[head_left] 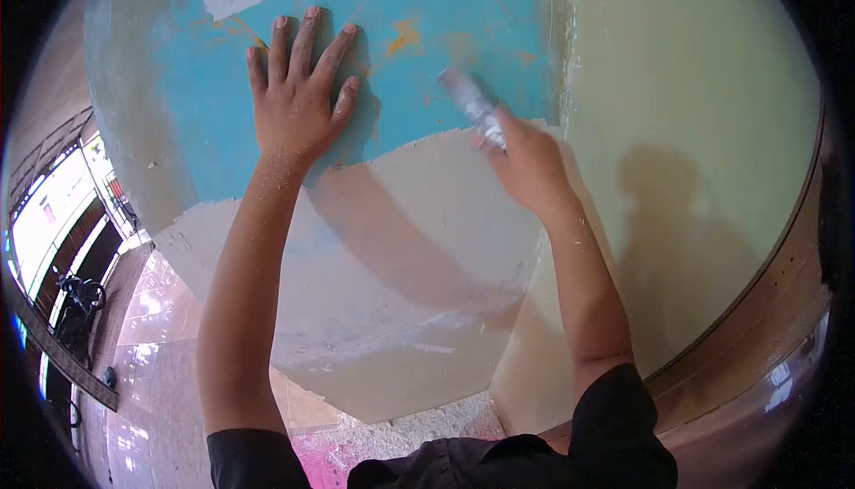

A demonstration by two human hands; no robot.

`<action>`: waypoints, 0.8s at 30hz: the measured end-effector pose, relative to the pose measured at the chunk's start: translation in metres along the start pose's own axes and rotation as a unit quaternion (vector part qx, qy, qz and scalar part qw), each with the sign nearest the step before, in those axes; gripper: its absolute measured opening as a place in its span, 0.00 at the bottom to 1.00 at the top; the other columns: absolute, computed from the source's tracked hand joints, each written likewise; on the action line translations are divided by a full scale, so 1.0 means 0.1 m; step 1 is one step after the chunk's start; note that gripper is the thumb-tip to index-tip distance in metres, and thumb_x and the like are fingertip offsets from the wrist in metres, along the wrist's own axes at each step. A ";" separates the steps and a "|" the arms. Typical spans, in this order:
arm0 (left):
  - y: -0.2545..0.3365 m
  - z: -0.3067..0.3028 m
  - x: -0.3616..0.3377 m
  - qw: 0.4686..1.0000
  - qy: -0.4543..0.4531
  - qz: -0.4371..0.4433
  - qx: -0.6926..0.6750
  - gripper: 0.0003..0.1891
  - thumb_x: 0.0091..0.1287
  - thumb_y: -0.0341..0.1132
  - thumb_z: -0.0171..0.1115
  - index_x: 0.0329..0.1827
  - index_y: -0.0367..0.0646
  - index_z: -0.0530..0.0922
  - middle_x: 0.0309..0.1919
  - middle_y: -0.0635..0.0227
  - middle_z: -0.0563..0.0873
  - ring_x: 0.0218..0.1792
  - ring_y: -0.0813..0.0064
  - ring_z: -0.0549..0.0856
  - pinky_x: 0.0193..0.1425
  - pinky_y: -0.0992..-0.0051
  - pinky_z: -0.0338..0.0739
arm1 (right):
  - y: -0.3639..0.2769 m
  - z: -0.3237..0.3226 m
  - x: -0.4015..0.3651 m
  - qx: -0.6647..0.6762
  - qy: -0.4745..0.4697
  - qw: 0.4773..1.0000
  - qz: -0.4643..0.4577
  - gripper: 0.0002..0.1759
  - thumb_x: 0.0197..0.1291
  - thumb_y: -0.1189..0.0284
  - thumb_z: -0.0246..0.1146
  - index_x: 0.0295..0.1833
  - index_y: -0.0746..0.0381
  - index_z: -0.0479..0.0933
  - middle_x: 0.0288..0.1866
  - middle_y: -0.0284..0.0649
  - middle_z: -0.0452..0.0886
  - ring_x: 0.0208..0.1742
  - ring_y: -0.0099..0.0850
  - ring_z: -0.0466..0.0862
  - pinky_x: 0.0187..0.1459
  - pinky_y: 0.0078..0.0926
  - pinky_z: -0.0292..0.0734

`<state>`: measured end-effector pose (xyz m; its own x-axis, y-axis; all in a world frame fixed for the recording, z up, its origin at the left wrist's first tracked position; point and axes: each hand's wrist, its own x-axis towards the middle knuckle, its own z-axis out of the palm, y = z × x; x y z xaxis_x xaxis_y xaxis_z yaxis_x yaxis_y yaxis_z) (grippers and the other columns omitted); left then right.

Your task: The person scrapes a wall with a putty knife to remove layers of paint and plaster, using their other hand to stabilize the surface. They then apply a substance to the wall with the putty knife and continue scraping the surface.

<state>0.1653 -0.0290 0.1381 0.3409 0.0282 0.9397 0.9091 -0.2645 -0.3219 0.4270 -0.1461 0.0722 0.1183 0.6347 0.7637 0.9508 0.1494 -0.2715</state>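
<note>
My left hand (297,106) lies flat against the blue painted part of the wall (414,88), its fingers spread. Pale dust speckles its skin and forearm. To the right, my right hand (532,164) is closed around a scraper (472,101), which is smeared by motion and whitish. The scraper points up and left over the blue paint, just above the ragged edge of a pale grey-beige stripped area (419,213). Whether its blade touches the wall cannot be made out. Orange patches (403,37) show through the blue.
A pale green wall (695,70) meets this one at a corner on the right. Flakes and dust (436,425) lie on a pink sheet (321,462) below. At far left are a shiny tiled floor (142,382), a motorcycle (78,302) and a bright opening.
</note>
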 end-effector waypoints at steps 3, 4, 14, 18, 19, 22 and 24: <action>-0.06 -0.05 -0.01 0.999 0.028 0.020 -0.038 0.29 0.73 0.60 0.52 0.77 0.70 0.70 0.82 0.71 0.62 0.83 0.54 0.54 0.83 0.40 0.42 | -0.14 0.00 -0.10 0.005 -0.064 0.995 -0.076 0.23 0.72 0.56 0.62 0.58 0.64 0.74 0.44 0.53 0.84 0.47 0.54 0.84 0.47 0.52 0.77; -0.10 -0.07 -0.02 0.993 0.019 0.063 -0.093 0.28 0.71 0.61 0.55 0.73 0.69 0.74 0.80 0.71 0.66 0.82 0.54 0.57 0.83 0.39 0.44 | -0.20 -0.01 -0.12 0.009 -0.066 0.993 -0.093 0.18 0.72 0.58 0.61 0.54 0.61 0.74 0.46 0.52 0.84 0.48 0.53 0.84 0.48 0.53 0.76; -0.03 -0.51 -0.08 0.881 -0.159 0.031 -0.445 0.14 0.73 0.43 0.65 0.40 0.40 0.86 0.40 0.63 0.89 0.50 0.62 0.85 0.73 0.57 0.67 | -0.53 -0.19 -0.05 0.041 -0.158 0.980 -0.111 0.23 0.71 0.55 0.62 0.59 0.61 0.71 0.48 0.51 0.84 0.47 0.54 0.84 0.46 0.52 0.77; -0.21 -0.68 0.14 0.830 -0.224 -0.103 -0.500 0.20 0.75 0.47 0.65 0.38 0.34 0.86 0.32 0.68 0.86 0.39 0.80 0.78 0.47 0.73 0.74 | -0.42 -0.09 -0.02 0.159 -0.058 0.974 -0.148 0.24 0.71 0.57 0.64 0.63 0.59 0.70 0.49 0.52 0.85 0.49 0.54 0.85 0.49 0.50 0.79; -0.25 -0.67 0.19 0.831 -0.222 -0.102 -0.499 0.20 0.75 0.47 0.65 0.38 0.34 0.86 0.32 0.68 0.86 0.39 0.80 0.78 0.47 0.73 0.74 | -0.42 -0.09 -0.01 0.197 0.012 0.963 -0.183 0.24 0.71 0.59 0.65 0.65 0.59 0.69 0.48 0.52 0.85 0.49 0.54 0.85 0.50 0.50 0.79; -0.40 -0.63 0.35 0.864 -0.135 -0.103 -0.474 0.22 0.78 0.47 0.60 0.37 0.34 0.85 0.31 0.68 0.85 0.39 0.80 0.78 0.50 0.72 0.75 | -0.40 -0.22 0.08 0.194 0.065 0.965 -0.163 0.24 0.70 0.62 0.66 0.64 0.59 0.69 0.48 0.53 0.86 0.50 0.54 0.85 0.51 0.47 0.80; -0.46 -0.62 0.44 0.878 -0.097 -0.121 -0.453 0.22 0.79 0.47 0.59 0.36 0.34 0.85 0.30 0.67 0.85 0.38 0.79 0.79 0.49 0.72 0.75 | -0.33 -0.28 0.20 0.203 0.095 0.967 -0.121 0.23 0.70 0.63 0.66 0.64 0.60 0.69 0.47 0.52 0.85 0.48 0.52 0.86 0.50 0.46 0.80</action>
<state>0.1234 -0.0758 0.2017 0.2779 0.3297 0.9023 0.4267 -0.8839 0.1916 0.4062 -0.1593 0.1125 -0.0056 0.3986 0.9171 0.7713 0.5854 -0.2497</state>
